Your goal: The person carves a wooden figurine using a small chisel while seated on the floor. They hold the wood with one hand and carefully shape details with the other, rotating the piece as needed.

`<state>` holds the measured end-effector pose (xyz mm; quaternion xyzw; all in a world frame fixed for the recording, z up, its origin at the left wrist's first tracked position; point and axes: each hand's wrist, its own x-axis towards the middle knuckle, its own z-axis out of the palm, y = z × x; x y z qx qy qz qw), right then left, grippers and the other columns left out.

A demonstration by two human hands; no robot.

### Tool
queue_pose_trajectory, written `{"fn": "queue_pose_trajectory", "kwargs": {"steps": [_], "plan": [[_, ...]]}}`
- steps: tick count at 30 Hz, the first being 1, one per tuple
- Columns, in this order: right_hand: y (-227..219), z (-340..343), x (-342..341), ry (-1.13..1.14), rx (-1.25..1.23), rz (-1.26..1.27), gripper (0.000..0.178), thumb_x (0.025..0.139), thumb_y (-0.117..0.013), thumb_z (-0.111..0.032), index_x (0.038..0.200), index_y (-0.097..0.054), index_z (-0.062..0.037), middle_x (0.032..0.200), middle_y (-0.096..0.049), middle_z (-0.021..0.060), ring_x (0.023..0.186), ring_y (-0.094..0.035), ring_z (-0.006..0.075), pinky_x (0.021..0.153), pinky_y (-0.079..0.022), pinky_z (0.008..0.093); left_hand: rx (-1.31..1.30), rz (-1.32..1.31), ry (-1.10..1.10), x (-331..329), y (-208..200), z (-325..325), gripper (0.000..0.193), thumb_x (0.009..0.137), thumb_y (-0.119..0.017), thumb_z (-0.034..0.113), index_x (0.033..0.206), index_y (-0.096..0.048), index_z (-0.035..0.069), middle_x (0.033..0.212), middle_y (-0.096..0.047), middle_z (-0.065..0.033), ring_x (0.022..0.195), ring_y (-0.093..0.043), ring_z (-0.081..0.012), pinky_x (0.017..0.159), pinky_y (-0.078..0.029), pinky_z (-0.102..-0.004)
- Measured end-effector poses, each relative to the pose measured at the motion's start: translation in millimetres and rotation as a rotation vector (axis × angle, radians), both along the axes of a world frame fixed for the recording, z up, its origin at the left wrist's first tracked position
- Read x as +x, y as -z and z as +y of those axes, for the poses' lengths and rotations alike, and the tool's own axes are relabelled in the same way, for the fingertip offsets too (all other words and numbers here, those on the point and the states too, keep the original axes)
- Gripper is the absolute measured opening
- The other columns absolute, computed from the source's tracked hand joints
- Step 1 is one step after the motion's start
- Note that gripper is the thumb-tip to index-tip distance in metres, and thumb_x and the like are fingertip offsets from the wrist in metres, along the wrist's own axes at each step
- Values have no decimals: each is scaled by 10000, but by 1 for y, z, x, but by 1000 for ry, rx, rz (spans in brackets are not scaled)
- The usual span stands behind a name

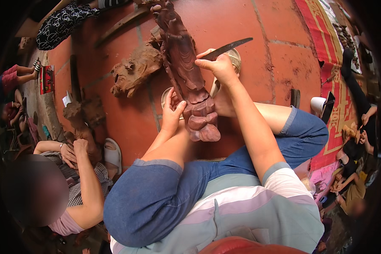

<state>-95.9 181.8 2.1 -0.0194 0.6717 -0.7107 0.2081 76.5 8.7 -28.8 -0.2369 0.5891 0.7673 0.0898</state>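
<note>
A reddish-brown wood carving (184,63), a figure with flowing folds, leans lengthwise away from me, its rounded lower end between my legs. At its left side, near the lower end, my left hand (172,113) grips it, with the thumb toward the carving and the fingers curled along its edge. My right hand (219,67) pinches a dark, flat, tapering file (230,47) between thumb and fingers. The file's narrow tip points to the upper right, and its other end is hidden by my hand, just right of the carving.
A rough lump of driftwood (137,70) lies left of the carving on the red tile floor (237,21). To the left a person (86,182) sits beside another wooden piece (82,120). A red patterned mat (336,110) runs along the right, with other people beyond. A white cup (318,104) stands by it.
</note>
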Motion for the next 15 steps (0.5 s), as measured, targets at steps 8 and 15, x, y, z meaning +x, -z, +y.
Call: {"fn": "queue_pose_trajectory", "kwargs": {"steps": [8, 15], "plan": [[0, 1, -8, -86, 99, 156, 198, 744, -781, -89, 909, -691, -27, 807, -671, 16, 741, -598, 97, 679, -485, 234, 10, 20, -15, 2, 1, 3, 690, 895, -630, 91, 1469, -252, 28, 1285, -503, -122, 1179, -503, -196, 1016, -403, -323], [3, -1, -6, -69, 45, 140, 192, 721, -777, -117, 876, -717, -22, 781, -697, 37, 732, -629, 104, 674, -496, 255, 7, 17, -27, 0, 0, 4, 694, 896, -615, 98, 1474, -239, 23, 1301, -494, -118, 1183, -492, -199, 1020, -392, -328]]}}
